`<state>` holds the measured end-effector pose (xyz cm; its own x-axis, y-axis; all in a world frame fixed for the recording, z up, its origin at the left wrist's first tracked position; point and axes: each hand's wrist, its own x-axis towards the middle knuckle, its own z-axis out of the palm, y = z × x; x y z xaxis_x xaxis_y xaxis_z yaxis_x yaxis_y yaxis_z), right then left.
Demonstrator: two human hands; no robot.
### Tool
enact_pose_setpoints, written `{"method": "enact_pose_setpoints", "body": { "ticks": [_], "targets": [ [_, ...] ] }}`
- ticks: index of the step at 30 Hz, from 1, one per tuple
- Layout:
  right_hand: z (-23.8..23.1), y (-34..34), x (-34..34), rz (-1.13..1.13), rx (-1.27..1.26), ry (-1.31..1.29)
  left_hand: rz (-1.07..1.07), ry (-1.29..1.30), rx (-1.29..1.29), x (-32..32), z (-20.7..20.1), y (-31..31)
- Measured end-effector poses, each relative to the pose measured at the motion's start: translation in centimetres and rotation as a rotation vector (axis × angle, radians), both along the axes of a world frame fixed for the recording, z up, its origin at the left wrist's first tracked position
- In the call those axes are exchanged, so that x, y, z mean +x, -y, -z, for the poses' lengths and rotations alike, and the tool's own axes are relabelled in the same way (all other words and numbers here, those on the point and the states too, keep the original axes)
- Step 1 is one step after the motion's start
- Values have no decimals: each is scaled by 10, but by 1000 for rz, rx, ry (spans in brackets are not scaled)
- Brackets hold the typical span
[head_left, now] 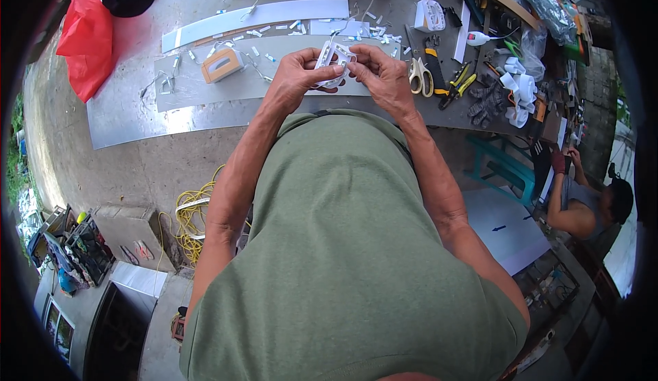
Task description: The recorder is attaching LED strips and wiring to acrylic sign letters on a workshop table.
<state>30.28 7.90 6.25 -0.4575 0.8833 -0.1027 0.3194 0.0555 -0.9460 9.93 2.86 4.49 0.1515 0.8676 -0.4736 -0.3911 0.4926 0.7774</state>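
Observation:
Above the near edge of the metal-topped table [123,124], both hands hold a small white hollow shell [336,53] with little light modules and thin wires inside. My left hand [296,74] pinches its left and lower side, thumb pressed on the front. Its right rim is between the thumb and fingers of my right hand [385,78]. Behind it, small white modules [257,33] lie scattered on a grey sheet [178,96]. To the left stands a white shell with a tan-edged face [222,65]. White-handled scissors [420,77] lie just right of my right hand.
Right of the scissors lie yellow-handled pliers [457,83], dark gloves [487,100] and a white glue gun [478,38]. More white shells [430,15] stand at the back. A red bag [86,45] hangs over the left end. Another person [593,206] works at far right, beside a teal stool [504,165].

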Motion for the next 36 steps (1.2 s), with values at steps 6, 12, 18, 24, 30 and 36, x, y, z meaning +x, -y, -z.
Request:
{"method": "enact_pose_setpoints", "body": {
  "ticks": [6, 12, 18, 24, 30, 36],
  "targets": [
    [-1, -4, 5, -122, 365, 56, -21, -49, -49, 4, 0, -3],
    [-4, -8, 7, -191, 575, 161, -29, -79, -31, 2, 6, 1],
    [-9, -5, -1, -137, 531, 195, -76, -158, 47, 4, 3, 0],
    [-5, 5, -19, 76, 202, 235, -122, -358, 126, 11, 5, 0],
    [6, -3, -19, 196, -472, -22, -160, -502, 156, 12, 3, -2],
    [-10, -11, -11, 64, -87, 24, -137, -181, 58, 1, 5, -1]
  ]
}}
